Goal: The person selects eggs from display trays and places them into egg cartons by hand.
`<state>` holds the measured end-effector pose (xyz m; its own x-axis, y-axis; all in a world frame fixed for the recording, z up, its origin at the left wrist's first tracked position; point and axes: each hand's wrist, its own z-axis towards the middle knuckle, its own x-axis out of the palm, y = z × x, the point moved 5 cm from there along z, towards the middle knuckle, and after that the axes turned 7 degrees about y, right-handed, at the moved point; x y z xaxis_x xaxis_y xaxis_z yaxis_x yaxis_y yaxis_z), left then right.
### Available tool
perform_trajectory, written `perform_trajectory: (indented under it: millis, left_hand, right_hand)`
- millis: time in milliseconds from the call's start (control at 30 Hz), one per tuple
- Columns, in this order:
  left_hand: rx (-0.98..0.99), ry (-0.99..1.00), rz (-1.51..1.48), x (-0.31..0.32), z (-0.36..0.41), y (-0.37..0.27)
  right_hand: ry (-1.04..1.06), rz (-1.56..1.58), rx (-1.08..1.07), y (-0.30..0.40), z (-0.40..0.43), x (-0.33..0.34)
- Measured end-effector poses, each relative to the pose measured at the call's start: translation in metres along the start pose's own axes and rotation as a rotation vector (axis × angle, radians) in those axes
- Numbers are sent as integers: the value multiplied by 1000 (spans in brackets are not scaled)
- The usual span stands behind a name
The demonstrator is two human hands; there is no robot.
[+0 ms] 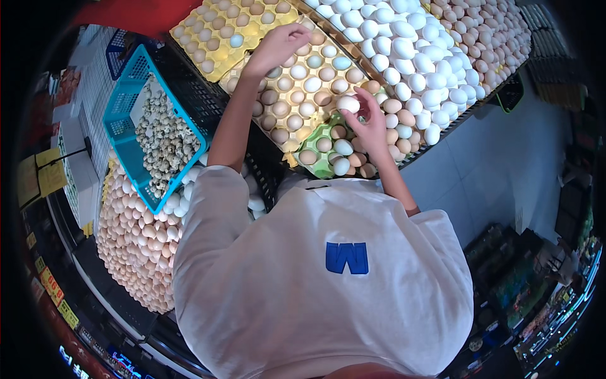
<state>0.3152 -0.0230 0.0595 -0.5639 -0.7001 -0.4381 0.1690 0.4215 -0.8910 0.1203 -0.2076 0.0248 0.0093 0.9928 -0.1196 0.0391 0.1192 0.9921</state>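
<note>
My right hand (370, 125) grips a whitish egg (348, 104) between thumb and fingers, just above the near right part of a pulp egg tray (297, 142). The tray holds rows of beige, white and pale blue eggs. My left hand (279, 47) hovers over its far left edge with fingers curled. Those fingertips are close to a light brown egg (317, 39), and whether they hold anything is hidden. Nearer to me and partly under my right hand lies a green egg tray (323, 166) with brown and bluish eggs.
A yellow tray of eggs (253, 31) adjoins at the far left. White eggs (402, 47) are heaped on the right beyond a cardboard divider, with pinkish eggs (478, 38) farther along. To the left stand a turquoise basket (124, 125) of quail eggs and a big pile of eggs (137, 246).
</note>
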Motion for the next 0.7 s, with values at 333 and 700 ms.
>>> perform_trajectory:
  millis: [333,700]
  left_hand:
    - [-33,-11,69,116,-112,-28]
    - [-240,-289,-173,-34,-99,46]
  right_hand:
    - [174,-667,-328,32,-6,25]
    - [56,-562,-219,31,-6,10]
